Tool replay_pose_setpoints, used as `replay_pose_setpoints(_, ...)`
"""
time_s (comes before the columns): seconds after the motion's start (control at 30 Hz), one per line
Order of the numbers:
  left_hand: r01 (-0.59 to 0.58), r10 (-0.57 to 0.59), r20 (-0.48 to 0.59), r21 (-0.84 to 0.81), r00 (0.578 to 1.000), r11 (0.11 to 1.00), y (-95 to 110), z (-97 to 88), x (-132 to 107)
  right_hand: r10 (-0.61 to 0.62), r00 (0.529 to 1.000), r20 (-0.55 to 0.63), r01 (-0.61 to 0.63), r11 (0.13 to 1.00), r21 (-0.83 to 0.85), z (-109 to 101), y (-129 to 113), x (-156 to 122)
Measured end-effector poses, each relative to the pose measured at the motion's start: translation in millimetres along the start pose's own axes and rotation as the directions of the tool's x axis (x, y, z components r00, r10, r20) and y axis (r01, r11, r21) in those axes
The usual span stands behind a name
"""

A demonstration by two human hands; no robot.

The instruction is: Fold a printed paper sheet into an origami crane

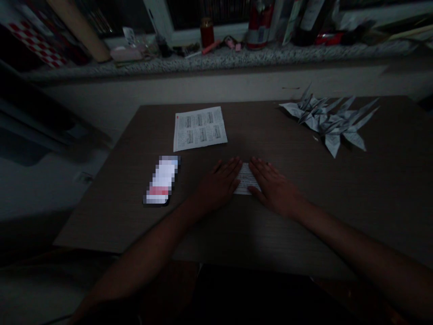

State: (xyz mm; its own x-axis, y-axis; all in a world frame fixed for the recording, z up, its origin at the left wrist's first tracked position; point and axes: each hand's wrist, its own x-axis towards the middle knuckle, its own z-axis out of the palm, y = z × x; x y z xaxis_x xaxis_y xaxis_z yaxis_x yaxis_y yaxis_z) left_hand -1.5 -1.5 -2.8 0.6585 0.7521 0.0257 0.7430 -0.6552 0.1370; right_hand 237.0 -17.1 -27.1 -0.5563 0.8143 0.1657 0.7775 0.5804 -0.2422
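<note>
Paper piece point(244, 178), one, small, pale, printed with lines of text: lies flat on the table point(270, 246) in front of you, between and partly beneath your two hands; its side edges are covered, so you cannot tell its full outline or how many layers it has.

Your left hand point(221, 184), one: palm down at the left side of the paper piece, fingers stretched forward and lying close together, fingertips and thumb on the paper; laid flat rather than grasping.

Your right hand point(274, 186), one: palm down at the right side of the same piece, fingers extended forward, thumb angled inward over the paper's near part; likewise flat. A narrow strip of print shows between your two hands.

Printed sheet point(200, 128), one: flat, beyond your left hand, bearing text and two rows of small pictures.

Phone point(162, 180), one: lying to the left of your left hand, near the sheet, screen lit, its content blurred.

Folded paper figures point(333, 119), several, pointed, printed: clustered at the far right of the table, well apart from your hands.

Windowsill point(216, 64), speckled stone, behind the table: carries a jar point(207, 34), a red can point(260, 29), a dark bottle point(308, 25) and assorted small items.
</note>
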Motion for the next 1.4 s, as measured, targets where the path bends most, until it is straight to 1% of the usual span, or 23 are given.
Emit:
replay_pose_setpoints(0.1,0.049,-0.05,0.038,0.024,0.998,0.999,-11.2,-5.8,-7.8,-0.001,1.0,0.011,0.001,1.0,0.002,0.4,0.0,0.3)
replay_pose_setpoints(0.2,0.048,-0.049,0.046,0.019,0.998,0.999,-18.5,-7.1,-10.9,0.008,1.0,0.005,-0.009,1.0,0.012,0.8,0.3,0.4)
replay_pose_setpoints(0.5,0.025,-0.021,0.064,-0.069,0.998,0.997,-24.1,-7.2,-9.5,-0.019,1.0,-0.019,0.019,0.999,0.039,0.6,1.8,-0.6)
replay_pose_setpoints(0.7,-0.015,0.021,0.045,-0.134,0.999,0.991,-34.3,-5.4,-11.3,-0.009,1.0,-0.017,0.01,0.998,0.061,-3.3,0.6,-0.8)
replay_pose_setpoints(0.8,-0.016,0.021,0.034,-0.154,0.999,0.988,-36.3,-6.0,-11.1,-0.012,1.0,-0.009,0.013,0.998,0.069,-4.9,2.2,-0.5)
replay_pose_setpoints(0.97,0.046,-0.052,-0.039,-0.162,0.998,0.986,-30.7,-5.6,-8.7,0.015,0.998,-0.055,-0.006,0.988,0.152,-7.0,7.0,0.4)
replay_pose_setpoints(1.07,0.089,-0.107,-0.08,-0.202,0.991,0.975,-27.1,-4.9,-5.9,0.027,0.996,-0.088,-0.009,0.98,0.198,-9.5,8.0,0.7)
replay_pose_setpoints(1.17,0.092,-0.136,-0.127,-0.304,0.983,0.948,-24.1,-5.9,-2.1,0.029,0.994,-0.104,-0.002,0.969,0.245,-12.4,6.8,0.5)
replay_pose_setpoints(1.27,0.085,-0.177,-0.173,-0.439,0.969,0.894,-19.9,-8.3,2.4,0.037,0.994,-0.101,-0.007,0.961,0.276,-14.3,4.9,-0.1)
replay_pose_setpoints(1.33,0.11,-0.231,-0.16,-0.541,0.96,0.834,-16.7,-9.9,5.1,0.04,0.993,-0.108,-0.007,0.956,0.292,-15.1,3.8,-0.6)
replay_pose_setpoints(1.4,0.145,-0.284,-0.119,-0.639,0.951,0.755,-13.6,-11.3,6.9,0.048,0.992,-0.121,-0.008,0.949,0.315,-16.8,2.7,-0.6)
